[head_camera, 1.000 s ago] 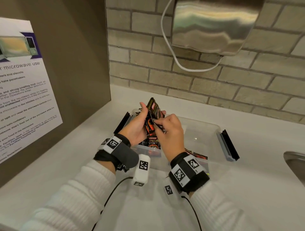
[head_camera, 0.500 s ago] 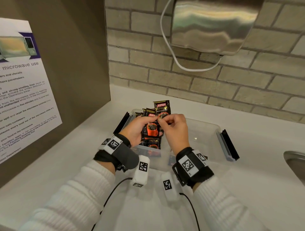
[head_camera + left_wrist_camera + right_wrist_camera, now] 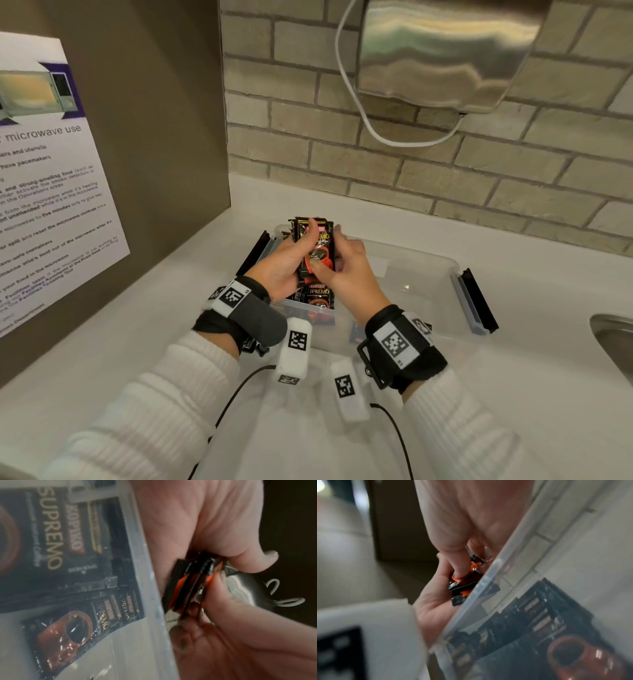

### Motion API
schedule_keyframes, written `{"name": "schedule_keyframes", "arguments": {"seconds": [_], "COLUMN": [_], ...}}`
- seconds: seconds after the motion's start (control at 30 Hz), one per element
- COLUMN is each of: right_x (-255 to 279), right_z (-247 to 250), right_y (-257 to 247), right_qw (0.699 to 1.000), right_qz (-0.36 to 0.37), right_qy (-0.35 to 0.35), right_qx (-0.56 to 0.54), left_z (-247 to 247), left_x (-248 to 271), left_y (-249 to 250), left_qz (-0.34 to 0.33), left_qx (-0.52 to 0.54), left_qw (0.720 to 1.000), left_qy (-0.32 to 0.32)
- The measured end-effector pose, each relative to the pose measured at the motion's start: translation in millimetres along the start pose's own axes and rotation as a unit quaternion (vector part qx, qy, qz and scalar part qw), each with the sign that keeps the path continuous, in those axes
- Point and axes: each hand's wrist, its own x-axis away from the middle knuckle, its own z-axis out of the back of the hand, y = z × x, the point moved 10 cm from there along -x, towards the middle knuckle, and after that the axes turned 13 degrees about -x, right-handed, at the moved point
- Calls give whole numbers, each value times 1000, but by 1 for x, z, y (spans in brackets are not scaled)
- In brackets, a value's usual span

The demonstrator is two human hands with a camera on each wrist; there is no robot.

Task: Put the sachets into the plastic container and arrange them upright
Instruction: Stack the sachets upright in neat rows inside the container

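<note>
Black coffee sachets with a red cup print are bunched in a stack (image 3: 317, 255) above the left end of a clear plastic container (image 3: 424, 274). My left hand (image 3: 286, 265) grips the stack from the left, its thumb across the top. From the right my right hand (image 3: 346, 270) pinches the front sachet, thumb on the red cup. More sachets (image 3: 317, 296) stand below inside the container. In the left wrist view the stack (image 3: 190, 586) shows edge-on between both hands, with sachets (image 3: 68, 626) behind the container wall (image 3: 154, 601). The right wrist view shows the pinched stack (image 3: 464, 584) and the container rim (image 3: 488, 574).
The container sits on a white counter (image 3: 137, 335) in a corner, with black clip handles (image 3: 479, 301) at both ends. A brown side panel with a microwave notice (image 3: 44, 192) is at the left, a brick wall and steel hand dryer (image 3: 445, 54) behind, a sink edge (image 3: 613, 335) at right.
A second ago the right hand was lifting one sachet edge-on; it has turned face-on and been pressed onto the stack in the left hand. Both hands stayed over the container's left end.
</note>
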Motion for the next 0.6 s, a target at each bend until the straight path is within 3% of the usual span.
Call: {"name": "schedule_keyframes", "arguments": {"seconds": [0.1,0.13,0.2,0.3,0.6], "right_x": [0,1,0,1,-6], "right_z": [9,12,5,-15,-31], "right_y": [-25,-34,-47,-46,-40], "right_qw": [968,962,957,918,906], "right_qz": [57,75,101,102,132], "right_qy": [38,35,-36,-145,-115], "right_qx": [241,259,270,355,386], "left_z": [2,6,4,-8,-9], "left_x": [0,-1,-3,0,6], "left_y": [-3,-5,-3,0,3], "left_qz": [16,17,8,4,10], "left_qx": [3,14,33,30,-26], "left_qw": [1000,1000,999,998,999], "left_qy": [9,14,-1,-47,-32]}}
